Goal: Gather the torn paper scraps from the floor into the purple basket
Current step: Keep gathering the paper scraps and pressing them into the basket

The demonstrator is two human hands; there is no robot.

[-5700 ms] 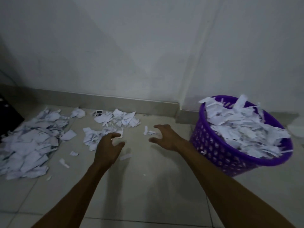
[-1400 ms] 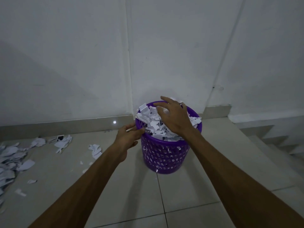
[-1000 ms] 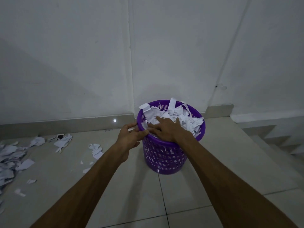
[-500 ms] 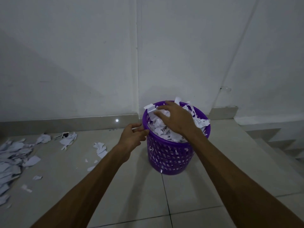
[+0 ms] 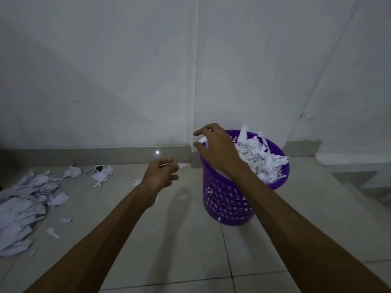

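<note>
The purple basket (image 5: pixel 228 199) stands on the floor by the wall corner, heaped with white paper scraps (image 5: pixel 258 161) that stick up past its rim. My right hand (image 5: pixel 215 151) hovers over the basket's left rim, its fingers curled around a small white scrap (image 5: pixel 202 140). My left hand (image 5: pixel 160 174) is left of the basket and apart from it, pinching a thin paper scrap (image 5: pixel 183 166) at its fingertips. A large pile of torn paper (image 5: pixel 23 199) lies on the floor at far left.
Smaller scrap clusters (image 5: pixel 101 174) lie near the baseboard, with loose bits (image 5: pixel 65 219) on the tiles. A white wall stands close behind. A raised step (image 5: pixel 355 178) begins right of the basket.
My right hand lifted off the heap in the basket and moved to its left rim. My left hand let go of the rim and pulled away to the left.
</note>
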